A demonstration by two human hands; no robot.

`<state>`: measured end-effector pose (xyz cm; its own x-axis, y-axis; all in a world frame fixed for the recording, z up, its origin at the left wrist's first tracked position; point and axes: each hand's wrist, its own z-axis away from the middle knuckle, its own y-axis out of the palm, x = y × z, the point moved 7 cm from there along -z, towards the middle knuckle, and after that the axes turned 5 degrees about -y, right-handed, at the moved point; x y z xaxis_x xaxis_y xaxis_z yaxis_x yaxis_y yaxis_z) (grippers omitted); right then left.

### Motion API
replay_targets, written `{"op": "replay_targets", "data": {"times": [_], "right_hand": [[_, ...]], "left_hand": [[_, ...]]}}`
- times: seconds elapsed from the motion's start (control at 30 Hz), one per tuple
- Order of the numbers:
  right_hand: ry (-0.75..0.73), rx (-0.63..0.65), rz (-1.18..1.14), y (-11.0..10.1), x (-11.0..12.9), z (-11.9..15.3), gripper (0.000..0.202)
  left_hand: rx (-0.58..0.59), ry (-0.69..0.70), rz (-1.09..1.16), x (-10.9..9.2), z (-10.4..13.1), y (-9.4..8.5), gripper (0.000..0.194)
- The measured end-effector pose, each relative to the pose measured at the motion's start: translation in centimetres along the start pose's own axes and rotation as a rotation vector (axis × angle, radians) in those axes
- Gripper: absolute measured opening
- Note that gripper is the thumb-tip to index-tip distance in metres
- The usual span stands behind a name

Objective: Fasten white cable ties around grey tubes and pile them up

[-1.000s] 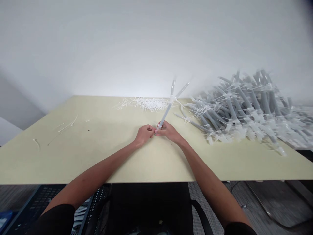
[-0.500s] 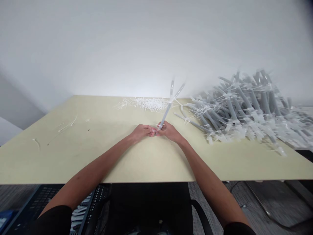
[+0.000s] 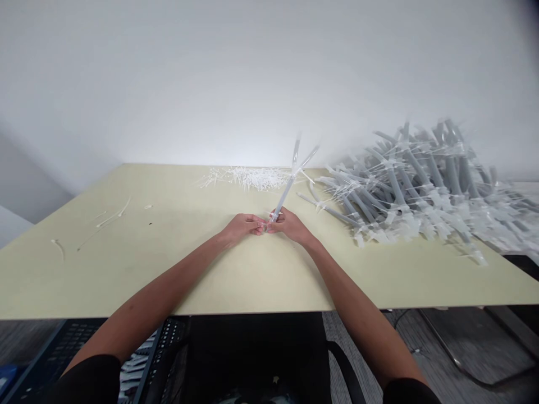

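Over the middle of the table, my right hand [image 3: 289,225] is closed around the lower end of a grey tube [image 3: 284,193]. The tube leans up and to the right, splitting at the top into two clear branches, with a thin white cable tie sticking out near the fork. Close beside that lower end, my left hand [image 3: 245,226] has its fingertips pinched together, almost touching the right fingers. What lies in the left pinch is too small and hidden to make out.
A pile of white cable ties [image 3: 259,178] lies at the table's back. To the right, many similar grey tubes [image 3: 398,188] with clear ends form a big heap. Some loose cable ties [image 3: 113,214] lie at the left. Below the table stands a dark crate [image 3: 151,348].
The view has shifted slightly. Both hands stay together at the tube's lower end, with only a small movement of the fingers.
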<state>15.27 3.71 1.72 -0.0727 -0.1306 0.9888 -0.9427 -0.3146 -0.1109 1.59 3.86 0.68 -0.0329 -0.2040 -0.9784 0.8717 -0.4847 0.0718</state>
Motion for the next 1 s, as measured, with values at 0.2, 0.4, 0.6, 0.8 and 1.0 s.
{"op": "replay_targets", "data": {"times": [0.2, 0.4, 0.6, 0.8, 1.0], "right_hand": [[0.0, 0.003, 0.003, 0.2, 0.1, 0.0, 0.038], [0.018, -0.003, -0.069, 0.8, 1.3, 0.4, 0.032], [0.057, -0.013, -0.17, 1.1, 1.3, 0.6, 0.027], [0.076, 0.006, -0.169, 1.2, 1.2, 0.5, 0.027], [0.066, 0.013, -0.141, 1.3, 1.6, 0.6, 0.026]], "left_hand": [[-0.089, 0.006, -0.231, -1.0, 0.7, 0.4, 0.026], [-0.109, 0.071, -0.487, -1.8, 0.8, 0.0, 0.024], [-0.087, 0.092, -0.523, -1.9, 0.9, -0.3, 0.026], [-0.11, 0.097, -0.533, -2.1, 1.0, -0.1, 0.026], [-0.126, 0.085, -0.538, -2.0, 1.0, -0.3, 0.023]]}}
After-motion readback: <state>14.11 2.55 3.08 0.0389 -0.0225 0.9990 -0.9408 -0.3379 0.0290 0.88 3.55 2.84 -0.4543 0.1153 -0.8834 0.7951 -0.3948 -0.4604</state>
